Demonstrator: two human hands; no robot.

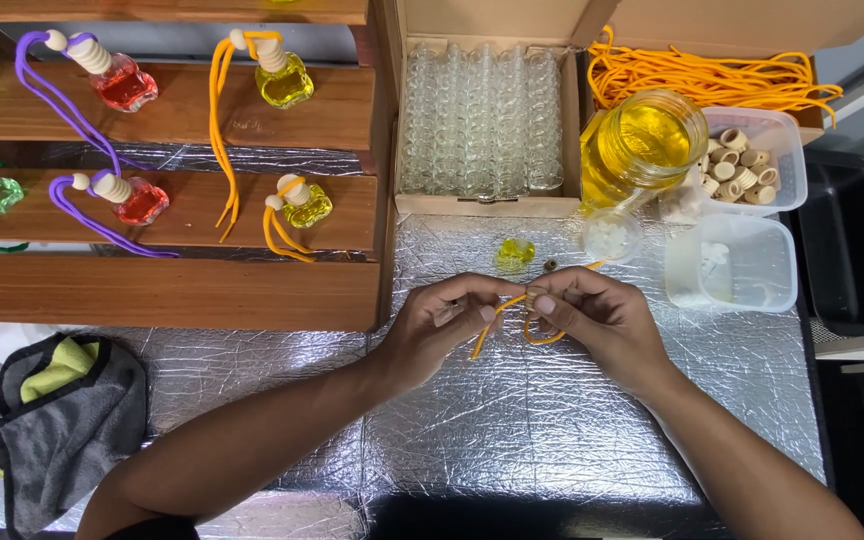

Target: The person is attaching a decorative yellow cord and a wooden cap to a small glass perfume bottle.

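Both hands meet at frame centre over the foil surface (552,430). Left hand (442,325) and right hand (597,315) each pinch the orange cord (487,335) between thumb and forefinger, fingers closed tight on it. The cord loops between the fingertips, one end hanging toward 7 o'clock of the right hand.

At 12 o'clock of the hands, just beyond them, a small yellow bottle (515,253) lies on the foil, and a wooden bead (550,265) sits at its 3 o'clock. A small round cup (611,236) stands at 1 o'clock, touching the base of the jar (642,145) of yellow liquid. Box of empty glass bottles (480,120) is at 12 o'clock, far edge. Pile of orange cords (712,78) at 1 o'clock behind the jar. Tub of wooden caps (752,160) at 2 o'clock, an emptier tub (732,265) just below it.

Wooden rack (167,290) at 10 o'clock carries filled bottles: red with purple cords, yellow with orange cords, green at the left edge. Grey cloth (62,425) lies at 8 o'clock with a yellow cloth tucked in it.
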